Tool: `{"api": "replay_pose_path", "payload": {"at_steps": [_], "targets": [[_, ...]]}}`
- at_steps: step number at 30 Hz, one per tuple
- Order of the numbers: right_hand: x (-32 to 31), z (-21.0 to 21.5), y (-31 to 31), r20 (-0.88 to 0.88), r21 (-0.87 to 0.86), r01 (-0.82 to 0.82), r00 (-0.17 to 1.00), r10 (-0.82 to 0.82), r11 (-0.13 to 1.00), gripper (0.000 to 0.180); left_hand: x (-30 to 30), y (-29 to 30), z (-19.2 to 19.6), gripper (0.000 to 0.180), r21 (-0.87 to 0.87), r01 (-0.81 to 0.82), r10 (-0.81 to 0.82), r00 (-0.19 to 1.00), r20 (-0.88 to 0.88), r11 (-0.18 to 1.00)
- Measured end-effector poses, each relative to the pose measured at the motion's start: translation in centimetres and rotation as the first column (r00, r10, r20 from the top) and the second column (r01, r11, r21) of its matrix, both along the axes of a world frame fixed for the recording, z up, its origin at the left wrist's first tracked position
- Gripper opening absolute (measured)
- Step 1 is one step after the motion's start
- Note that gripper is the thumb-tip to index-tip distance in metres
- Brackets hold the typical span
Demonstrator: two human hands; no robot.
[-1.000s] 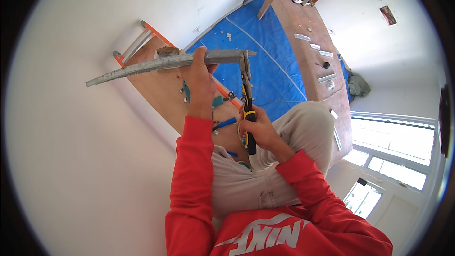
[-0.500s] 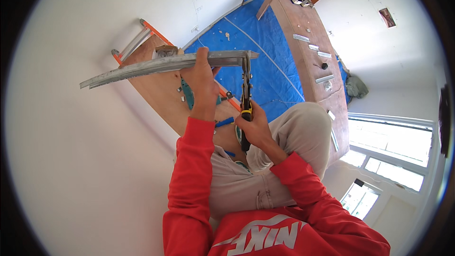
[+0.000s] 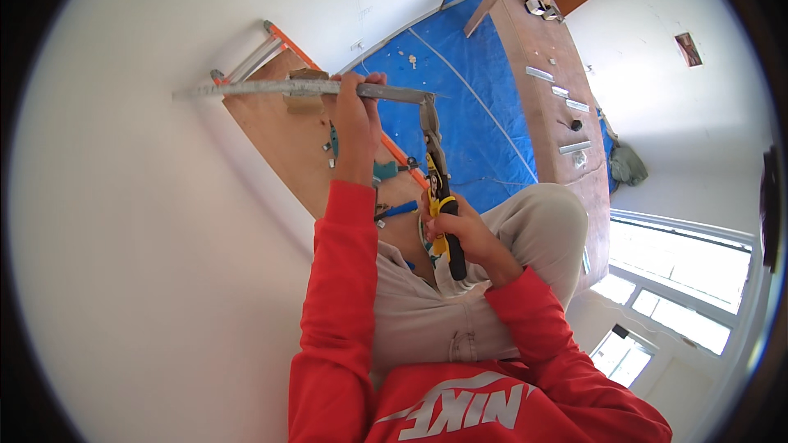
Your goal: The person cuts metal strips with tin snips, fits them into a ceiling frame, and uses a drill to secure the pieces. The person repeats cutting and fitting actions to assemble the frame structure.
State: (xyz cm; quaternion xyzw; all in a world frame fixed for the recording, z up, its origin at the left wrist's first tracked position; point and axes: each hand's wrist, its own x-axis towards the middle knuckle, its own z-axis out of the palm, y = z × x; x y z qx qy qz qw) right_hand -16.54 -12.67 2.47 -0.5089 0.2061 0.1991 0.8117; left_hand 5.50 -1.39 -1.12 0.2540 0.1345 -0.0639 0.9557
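Note:
A long grey metal profile (image 3: pixel 394 93) is held level in front of me, its left end reaching toward the white wall. My left hand (image 3: pixel 356 125) is closed around its middle. In my right hand (image 3: pixel 469 231) are tin snips (image 3: pixel 435 174) with black-and-yellow handles, held below the profile. Their jaws point up and meet its right end; I cannot tell how far they are closed on the metal. Under my forearms, a teal power tool (image 3: pixel 386 170) and a blue-handled tool (image 3: pixel 400 210) lie on a wooden board.
The wooden board (image 3: pixel 271 127) runs along the left wall, with an orange-edged ladder (image 3: pixel 289 43) and a cardboard box (image 3: pixel 305 104) there. Blue sheeting (image 3: pixel 468 107) covers the floor. Several short metal pieces lie on a long wooden bench (image 3: pixel 538 115) at right, a grey-green bag (image 3: pixel 628 166) beyond it.
The profile has turned about its length, now showing a narrower side. The snips have tilted, handles swinging right and showing more yellow. My head view has shifted slightly.

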Motion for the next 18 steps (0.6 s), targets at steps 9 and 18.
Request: {"api": "replay_pose_path", "payload": {"at_steps": [9, 18], "targets": [[-4.4, 4.0, 0.0, -0.146, -0.113, -0.226, 0.967, 0.209, 0.968, 0.066, 1.0, 1.6, 1.4, 0.050, 0.130, -0.054, 0.051, 0.998, 0.027, 0.990], [-4.6, 5.7, 0.1, -0.187, -0.431, -0.350, 0.936, 0.298, 0.832, 0.068, 0.3, 3.7, 4.1, 0.101, 0.456, -0.124, 0.082, 0.990, 0.111, 0.881]]}}
